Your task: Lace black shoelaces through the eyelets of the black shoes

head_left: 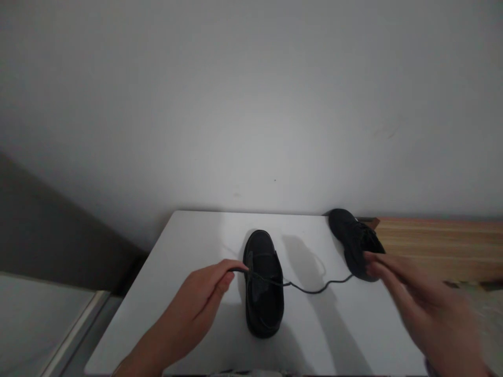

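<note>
- My left hand (204, 293) pinches one end of the black lace (310, 289), fingers clamped on it just beside the near shoe (263, 285), mid-surface.
- The lace crosses that shoe and trails toward my right hand (416, 303), whose blurred fingers are spread, gripping nothing.
- I judge the lacing barely begun: nothing tied.
- The second shoe (353, 238) sits at the far right corner of the surface (188, 246); both shoes look empty inside.
</note>
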Demonstrator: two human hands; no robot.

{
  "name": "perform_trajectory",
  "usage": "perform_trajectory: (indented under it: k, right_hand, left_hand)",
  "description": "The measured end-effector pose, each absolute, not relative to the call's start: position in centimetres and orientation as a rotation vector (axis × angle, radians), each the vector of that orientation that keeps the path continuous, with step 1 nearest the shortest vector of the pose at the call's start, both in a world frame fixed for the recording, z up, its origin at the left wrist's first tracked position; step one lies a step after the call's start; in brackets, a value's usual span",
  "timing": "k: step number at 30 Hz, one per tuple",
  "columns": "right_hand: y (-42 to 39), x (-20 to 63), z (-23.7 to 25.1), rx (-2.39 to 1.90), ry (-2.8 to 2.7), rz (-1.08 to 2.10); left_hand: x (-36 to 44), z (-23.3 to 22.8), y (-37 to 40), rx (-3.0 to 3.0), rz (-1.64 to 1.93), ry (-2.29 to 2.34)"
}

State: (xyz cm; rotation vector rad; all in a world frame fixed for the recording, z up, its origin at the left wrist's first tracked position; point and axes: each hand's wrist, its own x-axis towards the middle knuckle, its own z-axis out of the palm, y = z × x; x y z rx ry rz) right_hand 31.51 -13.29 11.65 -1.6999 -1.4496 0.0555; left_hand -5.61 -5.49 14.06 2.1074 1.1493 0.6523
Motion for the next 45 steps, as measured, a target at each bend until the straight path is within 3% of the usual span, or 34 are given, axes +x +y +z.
perform_trajectory:
  k: [5,9,17,22,26,33,45]
  right_hand:
    - [-10.6,27.8,8.2,-1.664,-1.818,0.298]
    - [-11.5,24.2,9.3,-1.439,-1.878,0.527]
    - [-10.8,20.2,11.2,-1.314,-1.729,0.967]
    - [-8.9,23.2,10.0,-1.447,-1.340,0.841]
    - [-7.5,25.1,8.1,-1.372,-0.974,0.930]
    - [-5.3,24.0,5.1,-1.374,-0.959,1.145]
    - [-2.8,22.1,0.2,-1.386,-0.916,1.142]
  left_hand:
    - [-1.9,13.7,-5.7,2.285,0.395,0.920]
    - [0.0,13.3,-5.5,2.492,0.214,0.832]
    - [1.2,12.0,-5.0,2.570,0.438,0.784]
    - [1.2,10.6,-2.7,2.374,0.519,1.016]
    - [2.5,7.9,-0.6,2.359,0.490,1.091]
    - [4.6,5.8,0.4,2.375,0.437,1.160]
    - [5.3,5.6,1.2,2.352,0.393,1.310]
